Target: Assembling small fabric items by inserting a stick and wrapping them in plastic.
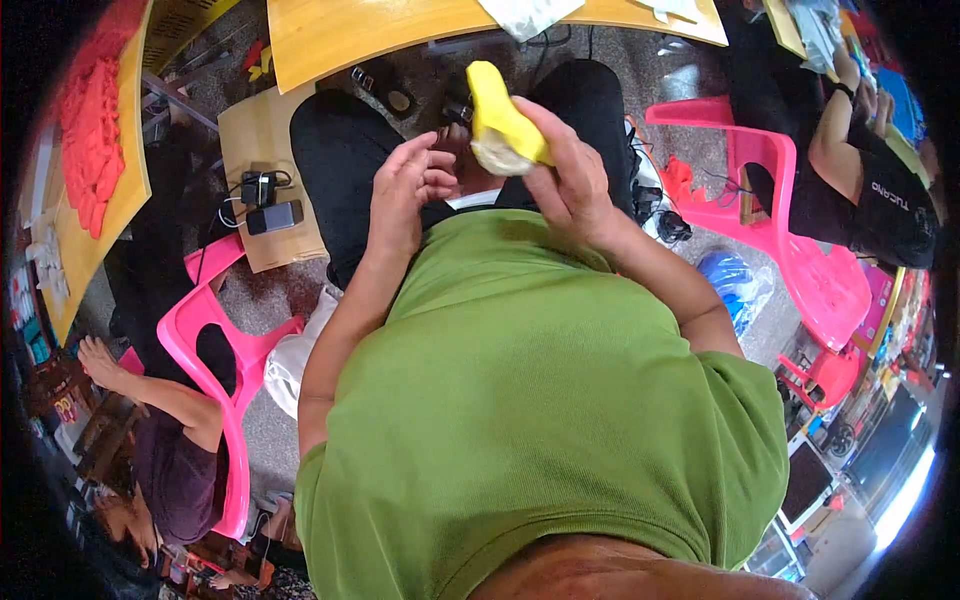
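My right hand [572, 172] is closed round a long yellow piece [494, 98] that looks soft, held above my lap. Its upper end is narrow and rounded. At its lower end is a whitish, fluffy-looking patch [500, 154], like stuffing; I cannot tell the exact kind of thing. My left hand [408, 188] is raised just to the left of it, fingers apart and slightly bent. Nothing shows in the left hand, and it does not touch the yellow piece.
Ahead is a wooden table edge [400, 40] with a white plastic bag [530, 14]. Cardboard [262, 140] with a black adapter [274, 216] lies left of my legs. Co-workers sit on pink chairs [232, 345] at both sides. Red pieces [90, 140] pile on the left table.
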### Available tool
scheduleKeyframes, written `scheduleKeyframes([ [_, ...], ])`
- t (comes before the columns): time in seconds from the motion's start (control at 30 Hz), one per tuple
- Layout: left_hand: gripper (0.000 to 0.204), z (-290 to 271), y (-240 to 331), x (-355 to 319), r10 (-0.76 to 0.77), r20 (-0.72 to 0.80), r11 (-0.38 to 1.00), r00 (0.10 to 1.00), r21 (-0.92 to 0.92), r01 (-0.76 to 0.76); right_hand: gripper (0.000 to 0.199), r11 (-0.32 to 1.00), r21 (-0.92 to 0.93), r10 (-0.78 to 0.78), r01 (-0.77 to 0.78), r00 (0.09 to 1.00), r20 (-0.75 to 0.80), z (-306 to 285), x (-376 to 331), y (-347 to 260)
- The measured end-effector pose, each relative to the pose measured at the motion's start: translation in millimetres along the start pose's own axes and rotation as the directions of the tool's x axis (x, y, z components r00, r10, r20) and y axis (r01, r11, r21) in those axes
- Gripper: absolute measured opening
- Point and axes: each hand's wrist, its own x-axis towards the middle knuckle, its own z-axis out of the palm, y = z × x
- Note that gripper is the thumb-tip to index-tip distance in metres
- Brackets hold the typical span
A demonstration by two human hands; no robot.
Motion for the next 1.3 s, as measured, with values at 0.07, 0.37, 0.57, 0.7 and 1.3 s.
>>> scheduleKeyframes([
  [0.07,0.034,-9,-12,4,-0.028,-0.017,0.999,0.999,0.026,0.028,0.028,0.971,-0.137,0.223,-0.197,0.952,0.21,7,-31,62],
  [0.37,0.023,-14,-21,6,-0.09,-0.01,0.984,0.996,0.155,0.09,0.029,0.745,-0.666,0.473,0.022,0.688,0.551,-32,-64,89],
  [0.57,0.02,-16,-28,8,-0.115,0.055,0.975,0.992,0.198,0.102,0.034,0.766,-0.641,0.411,0.047,0.731,0.545,-62,-73,95],
  [0.7,0.018,-19,-31,9,-0.108,0.059,0.967,0.992,0.239,0.091,0.042,0.948,-0.317,0.146,-0.029,0.924,0.353,-62,-50,62],
  [1.3,0.044,30,-2,3,0.217,0.422,0.941,0.88,0.15,-0.303,0.025,0.082,0.467,0.566,-0.88,0.427,0.705,-38,-29,31],
])
